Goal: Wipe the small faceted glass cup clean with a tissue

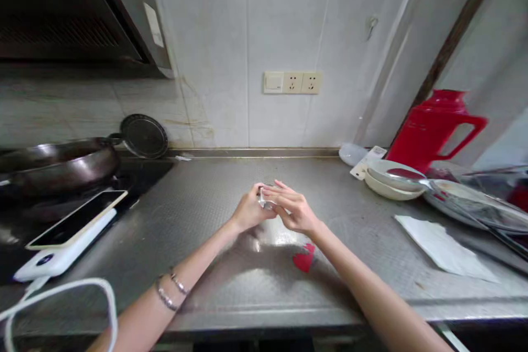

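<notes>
My left hand (248, 210) and my right hand (293, 209) meet above the middle of the steel counter (214, 198). Both pinch a small whitish, crumpled object (264, 201) between their fingertips; I cannot make out what it is. The left fingers are curled round it, and the right thumb and forefinger press on it while the other right fingers stretch out. A small red scrap (304, 259) lies on the counter just under my right wrist. Two bracelets (171, 290) sit on my left forearm.
A phone (78, 220) lies on a white power bank (61, 250) with a white cable (58, 291) at the left, beside a wok (58, 162) and a round lid (144, 135). At the right are stacked bowls (390, 179), a red jug (437, 126), metal plates (474, 203) and a paper napkin (443, 247).
</notes>
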`<state>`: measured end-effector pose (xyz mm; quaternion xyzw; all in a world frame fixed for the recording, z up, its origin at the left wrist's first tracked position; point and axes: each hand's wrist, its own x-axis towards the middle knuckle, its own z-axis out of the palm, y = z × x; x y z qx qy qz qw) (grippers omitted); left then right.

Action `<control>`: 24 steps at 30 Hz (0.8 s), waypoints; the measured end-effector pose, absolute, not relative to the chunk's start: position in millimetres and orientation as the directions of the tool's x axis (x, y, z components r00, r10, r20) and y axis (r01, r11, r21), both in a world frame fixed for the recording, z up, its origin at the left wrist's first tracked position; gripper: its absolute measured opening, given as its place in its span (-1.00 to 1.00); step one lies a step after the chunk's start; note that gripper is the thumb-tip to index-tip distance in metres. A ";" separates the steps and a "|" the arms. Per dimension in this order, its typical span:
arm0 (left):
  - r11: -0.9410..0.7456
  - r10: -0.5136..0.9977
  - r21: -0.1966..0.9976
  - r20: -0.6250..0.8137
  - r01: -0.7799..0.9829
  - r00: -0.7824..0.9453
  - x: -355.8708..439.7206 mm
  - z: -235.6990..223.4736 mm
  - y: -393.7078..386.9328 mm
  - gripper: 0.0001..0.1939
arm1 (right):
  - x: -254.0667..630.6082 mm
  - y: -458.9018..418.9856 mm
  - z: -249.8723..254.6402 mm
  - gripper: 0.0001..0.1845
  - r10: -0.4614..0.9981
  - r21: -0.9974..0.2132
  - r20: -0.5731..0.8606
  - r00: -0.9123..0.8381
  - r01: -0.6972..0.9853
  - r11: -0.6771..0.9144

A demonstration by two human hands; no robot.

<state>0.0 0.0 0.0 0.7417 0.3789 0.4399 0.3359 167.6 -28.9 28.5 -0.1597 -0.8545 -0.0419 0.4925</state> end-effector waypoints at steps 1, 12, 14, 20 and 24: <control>-0.486 0.857 0.839 0.402 0.244 0.322 -1.9 2.5 0.9 -0.28 | 164.4 -31.6 29.0 -0.63 0.230 -0.100 0.846 -0.481 0.281 0.954; -0.202 0.890 0.977 0.157 0.062 0.427 -3.5 30.3 -11.4 -0.40 | 160.3 -34.9 37.2 -0.63 0.723 -0.751 0.660 0.203 0.204 0.628; -0.153 0.872 0.988 0.127 0.018 0.472 -5.0 33.7 -13.7 -0.42 | 161.8 -29.2 36.5 -0.59 0.749 -0.775 0.631 0.204 0.206 0.597; -0.045 0.875 0.997 0.068 -0.059 0.479 -8.5 35.0 -13.1 -0.40 | 161.1 -25.7 32.9 -0.56 0.835 -0.823 0.546 -0.077 0.142 0.551; 0.039 0.884 0.995 0.009 -0.092 0.467 -7.4 32.3 -11.5 -0.43 | 161.6 -29.5 31.9 -0.40 0.818 -0.850 0.473 -0.326 0.073 0.521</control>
